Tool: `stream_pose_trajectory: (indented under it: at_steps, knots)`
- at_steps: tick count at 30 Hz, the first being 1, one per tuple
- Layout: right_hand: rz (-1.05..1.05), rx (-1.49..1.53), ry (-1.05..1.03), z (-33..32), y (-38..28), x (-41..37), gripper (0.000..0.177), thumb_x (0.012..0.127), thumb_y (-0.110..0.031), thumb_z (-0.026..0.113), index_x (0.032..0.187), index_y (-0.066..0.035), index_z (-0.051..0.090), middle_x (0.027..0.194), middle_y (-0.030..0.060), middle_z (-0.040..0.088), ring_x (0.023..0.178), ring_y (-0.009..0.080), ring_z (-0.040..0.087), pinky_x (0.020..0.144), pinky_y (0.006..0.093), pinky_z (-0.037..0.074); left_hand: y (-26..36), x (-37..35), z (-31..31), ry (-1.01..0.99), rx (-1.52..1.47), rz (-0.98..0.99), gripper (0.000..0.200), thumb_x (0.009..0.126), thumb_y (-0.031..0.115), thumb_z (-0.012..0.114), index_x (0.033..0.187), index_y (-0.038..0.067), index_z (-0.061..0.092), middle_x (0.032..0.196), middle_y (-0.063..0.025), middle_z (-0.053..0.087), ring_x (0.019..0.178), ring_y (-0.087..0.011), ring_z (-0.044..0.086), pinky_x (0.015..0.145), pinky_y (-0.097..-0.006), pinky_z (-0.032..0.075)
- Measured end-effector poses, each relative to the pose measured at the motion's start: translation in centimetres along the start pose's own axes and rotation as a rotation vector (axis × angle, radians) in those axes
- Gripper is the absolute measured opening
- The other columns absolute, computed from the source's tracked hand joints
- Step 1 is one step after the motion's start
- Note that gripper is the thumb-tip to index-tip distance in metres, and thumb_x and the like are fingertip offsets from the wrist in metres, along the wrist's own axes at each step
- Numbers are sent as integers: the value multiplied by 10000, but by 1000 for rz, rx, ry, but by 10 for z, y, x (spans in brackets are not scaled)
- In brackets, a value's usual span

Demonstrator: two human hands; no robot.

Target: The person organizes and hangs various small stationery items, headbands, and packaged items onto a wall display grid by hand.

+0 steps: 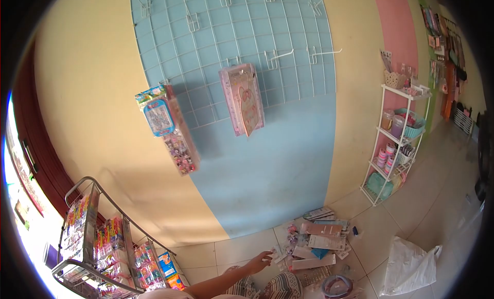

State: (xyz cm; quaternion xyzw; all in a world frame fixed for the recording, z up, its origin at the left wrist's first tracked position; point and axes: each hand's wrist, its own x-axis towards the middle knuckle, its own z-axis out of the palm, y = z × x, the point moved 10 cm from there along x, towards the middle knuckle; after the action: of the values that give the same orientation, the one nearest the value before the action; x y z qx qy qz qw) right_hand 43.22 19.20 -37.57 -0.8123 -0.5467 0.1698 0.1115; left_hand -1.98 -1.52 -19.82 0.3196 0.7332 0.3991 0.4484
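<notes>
My left hand (259,262) reaches low over the floor, its fingers partly stretched and apart. Just beyond the fingertips is a small pale packet (278,254); whether they touch it I cannot make out. Right of the hand lies a loose pile of packaged goods, with a brown-pink card pack (325,229), a white pack (327,242) and a blue piece (319,253). Nearer me is a clear bag with dark ring-shaped items (337,287). My patterned trouser legs (283,286) show below the hand. My right hand is out of view.
A white wire grid (231,37) with hooks hangs on the wall, holding a pink boxed pack (242,99) and a toy pack (159,117). Left stands a metal rack (92,237) of small goods. Right are a white shelf (378,160) and a white plastic bag (410,268).
</notes>
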Motion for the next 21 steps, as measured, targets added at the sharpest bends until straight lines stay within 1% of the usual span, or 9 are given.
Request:
stream_pose_trajectory:
  at_steps: [3, 4, 6, 7, 8, 11, 13, 18, 21]
  knots:
    - [-63, 105, 191, -12, -4, 14, 522, 831, -380, 601, 1170, 6, 509, 1147, 186, 557, 1038, 350, 552, 888, 454, 448, 28, -3, -31, 133, -154, 68, 481, 905, 203, 570, 1339, 98, 391, 1199, -107, 573, 998, -201, 597, 845, -337, 474]
    - [-155, 216, 324, -20, -20, 17, 490, 841, -360, 602, 1157, 8, 529, 1139, 184, 565, 1034, 346, 556, 891, 447, 450, 58, -4, -60, 259, -43, 219, 468, 904, 226, 581, 1324, 106, 413, 1197, -111, 576, 1020, -209, 589, 868, -348, 466]
    - [-440, 532, 444, -64, -120, 8, 428, 860, -320, 605, 1130, 11, 570, 1124, 178, 582, 1026, 340, 562, 895, 434, 454, 164, -26, -128, 542, 174, 459, 425, 909, 269, 584, 1281, 98, 466, 1173, -134, 588, 1080, -230, 561, 934, -360, 428]
    - [-523, 736, 305, -89, -209, 1, 390, 851, -266, 633, 1118, 11, 569, 1155, 182, 555, 1109, 326, 504, 961, 429, 394, 203, -25, -165, 616, 49, 557, 440, 913, 275, 579, 1291, 87, 451, 1210, -126, 564, 1146, -232, 515, 976, -351, 390]
    - [-862, 1046, 199, -173, -309, -51, 355, 834, -174, 662, 1126, 3, 567, 1179, 172, 539, 1140, 306, 478, 981, 424, 374, 280, -63, -183, 649, -6, 744, 473, 909, 282, 582, 1304, 73, 430, 1260, -123, 519, 1217, -239, 451, 999, -378, 365]
    - [-1415, 1203, 16, -345, -509, -178, 385, 831, -104, 673, 1185, -37, 538, 1237, 114, 520, 1174, 242, 473, 978, 374, 388, 431, -146, -213, 859, 86, 1050, 697, 853, 322, 641, 1383, 29, 295, 1370, -167, 365, 1282, -295, 360, 1041, -425, 317]
    - [-1457, 1334, -351, -403, -596, -229, 503, 837, -180, 680, 1266, -48, 455, 1305, 105, 468, 1212, 244, 449, 976, 398, 386, 485, -157, -228, 937, 167, 1171, 746, 853, 330, 635, 1417, 41, 242, 1425, -184, 282, 1314, -325, 316, 1072, -427, 277]
    - [-1548, 1445, -626, -448, -748, -292, 644, 841, -257, 682, 1329, -13, 338, 1324, 128, 439, 1222, 227, 438, 980, 350, 382, 519, -108, -286, 1121, 60, 1153, 803, 832, 284, 671, 1396, -50, 208, 1361, -272, 291, 1276, -373, 334, 1062, -433, 292]
    - [-1507, 1419, -709, -437, -786, -300, 640, 840, -264, 686, 1307, 12, 348, 1268, 132, 477, 1149, 203, 487, 951, 311, 402, 512, -74, -319, 1184, -3, 1115, 799, 805, 236, 694, 1387, -52, 228, 1299, -265, 343, 1196, -374, 398, 1017, -413, 339]
